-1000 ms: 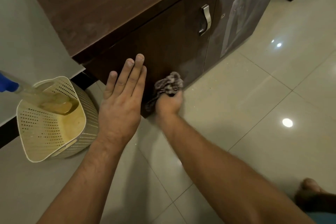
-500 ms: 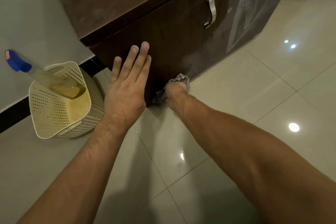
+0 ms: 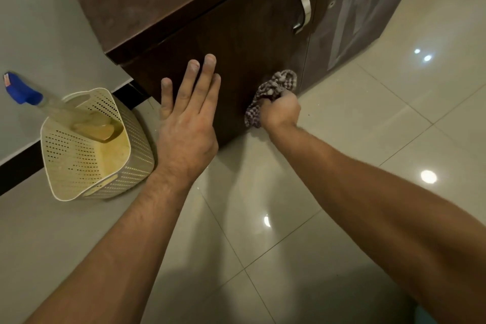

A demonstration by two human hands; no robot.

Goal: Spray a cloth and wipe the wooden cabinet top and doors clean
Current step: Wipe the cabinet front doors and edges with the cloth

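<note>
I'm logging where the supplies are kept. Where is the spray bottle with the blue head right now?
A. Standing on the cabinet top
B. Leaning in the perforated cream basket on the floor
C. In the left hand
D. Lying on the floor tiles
B: the spray bottle leans inside the cream basket, while the left hand is flat and open and the right hand grips the cloth.

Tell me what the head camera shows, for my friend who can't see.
A right hand rubs a checked cloth low on a dark wooden cabinet door; the left hand presses flat beside it. A spray bottle stands in a cream basket.
</note>
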